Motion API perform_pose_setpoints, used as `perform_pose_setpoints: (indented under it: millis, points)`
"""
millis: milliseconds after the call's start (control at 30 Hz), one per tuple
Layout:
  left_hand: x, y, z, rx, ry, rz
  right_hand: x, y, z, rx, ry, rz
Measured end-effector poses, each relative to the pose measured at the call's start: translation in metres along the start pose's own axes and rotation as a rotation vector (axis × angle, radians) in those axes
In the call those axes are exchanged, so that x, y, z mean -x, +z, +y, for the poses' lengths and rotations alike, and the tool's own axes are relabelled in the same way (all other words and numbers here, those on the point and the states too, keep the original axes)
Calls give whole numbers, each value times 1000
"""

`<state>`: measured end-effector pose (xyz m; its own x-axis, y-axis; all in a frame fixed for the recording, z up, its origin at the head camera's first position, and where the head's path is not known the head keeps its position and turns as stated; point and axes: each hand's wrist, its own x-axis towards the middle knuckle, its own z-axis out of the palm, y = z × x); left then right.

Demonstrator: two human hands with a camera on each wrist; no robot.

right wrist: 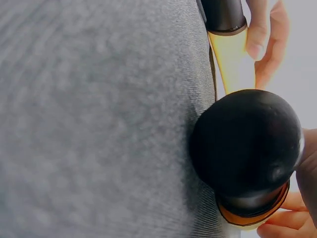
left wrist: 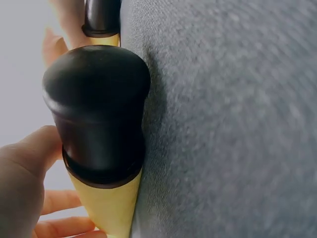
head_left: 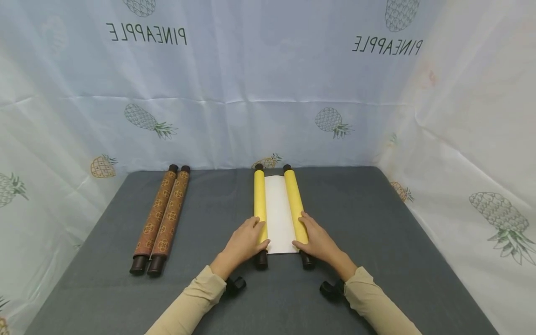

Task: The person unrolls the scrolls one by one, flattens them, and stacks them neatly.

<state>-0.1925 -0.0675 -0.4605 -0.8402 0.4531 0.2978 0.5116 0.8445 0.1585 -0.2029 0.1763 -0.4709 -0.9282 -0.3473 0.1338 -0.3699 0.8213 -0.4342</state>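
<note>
A yellow scroll (head_left: 259,195) lies partly unrolled on the dark grey cloth, a strip of white paper (head_left: 279,214) showing between its two rolls. My left hand (head_left: 243,242) grips the near part of the left roll, thumb on the inner side. On the right roll (head_left: 295,200), my right hand (head_left: 320,239) holds the near part in the same way. Black end knobs stick out toward me; the left wrist view shows the left knob (left wrist: 99,114) close up beside the thumb, and the right wrist view shows the right knob (right wrist: 245,144).
Two brown patterned scrolls (head_left: 171,214) with dark knobs lie side by side at the left of the grey table cloth (head_left: 356,209). White curtains (head_left: 268,70) printed with pineapples rise behind the table and along both sides.
</note>
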Motion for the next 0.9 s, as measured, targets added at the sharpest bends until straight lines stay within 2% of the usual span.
perform_pose_setpoints:
  millis: [267, 600, 733, 900]
  points:
    - [4, -3, -8, 60, 4, -3, 1, -3, 2, -33, -13, 29]
    - [8, -10, -15, 154, -8, -115, 3, -6, 5, -7, -94, 68]
    - [10, -11, -17, 178, -29, -150, 4, -5, 6, -3, -95, 59]
    - [14, -11, -18, 179, -44, -128, 5, -4, 9, -15, -64, 52]
